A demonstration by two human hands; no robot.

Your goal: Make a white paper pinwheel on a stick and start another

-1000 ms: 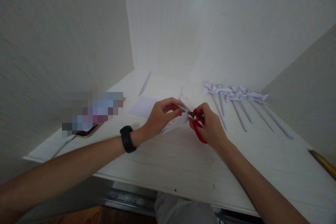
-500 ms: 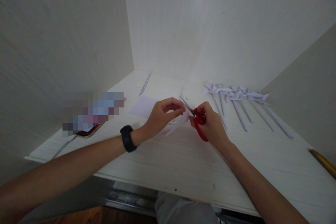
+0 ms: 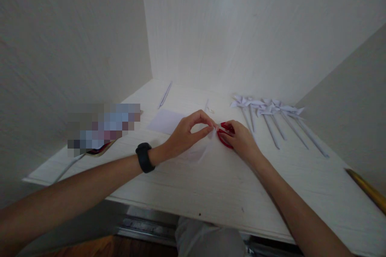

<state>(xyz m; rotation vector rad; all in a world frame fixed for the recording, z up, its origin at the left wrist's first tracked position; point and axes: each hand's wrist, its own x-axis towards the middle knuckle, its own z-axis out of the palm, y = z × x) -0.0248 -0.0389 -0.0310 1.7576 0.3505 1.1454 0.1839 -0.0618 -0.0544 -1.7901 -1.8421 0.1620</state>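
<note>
My left hand [image 3: 188, 132], with a black band on its wrist, pinches a small folded piece of white paper [image 3: 202, 149] between thumb and fingers just above the white desk [image 3: 211, 184]. My right hand [image 3: 241, 140] is beside it on the right, fingers closed through the handles of red scissors [image 3: 224, 133] that lie low against the desk. The scissor blades are hidden behind my fingers and the paper. The two hands almost touch at the paper's top edge.
Several white paper pinwheels on rolled paper sticks [image 3: 271, 118] lie at the back right. A flat white sheet [image 3: 167, 121] lies behind my left hand. A thin paper stick [image 3: 165, 94] rests near the back wall. A blurred-out object [image 3: 102, 128] sits left, a golden rod [image 3: 366, 188] at the right edge.
The scissors came down from the raised cutting position to the desk, and their blades no longer show. My left hand kept its pinch on the paper and shifted slightly right.
</note>
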